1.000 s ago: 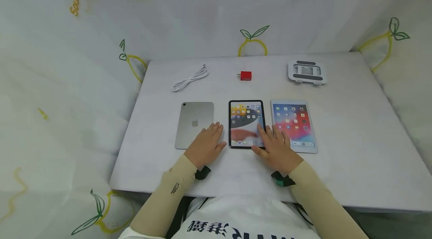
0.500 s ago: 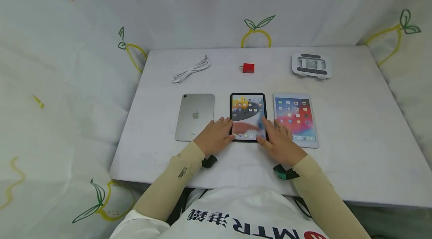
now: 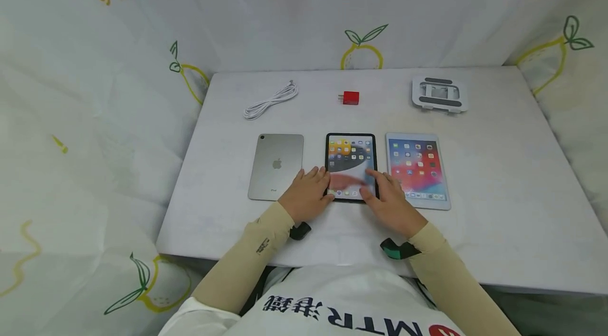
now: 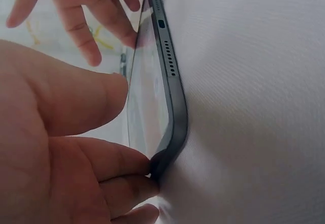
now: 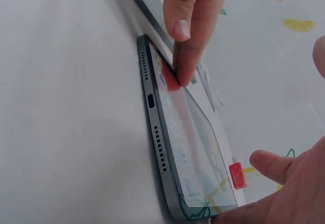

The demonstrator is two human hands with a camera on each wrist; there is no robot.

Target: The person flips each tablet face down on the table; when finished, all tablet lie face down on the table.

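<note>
A black-framed tablet (image 3: 351, 154) lies screen up on the white table between the hands. The left hand (image 3: 306, 196) has its fingers against the tablet's left edge; its thumb (image 4: 101, 102) stands apart from the screen in the left wrist view. On the other side, the right hand (image 3: 391, 204) is at the right edge, its thumb over the lower screen corner. Part of this hand is out of frame in the right wrist view. Left of the hands lies a silver tablet (image 3: 277, 154) with its back up. A white-framed tablet (image 3: 418, 167) lies on the right, screen up.
Along the back of the table (image 3: 499, 167) lie a bundled white cable (image 3: 272, 99), a red charger plug (image 3: 351, 98) and a folded white-grey stand (image 3: 439, 95). White cloth with lemon prints surrounds the table at the back and sides.
The left hand has moved right, off the silver tablet's side to the black-framed tablet's left edge. The right hand has shifted slightly at the right edge. The head view has tilted down.
</note>
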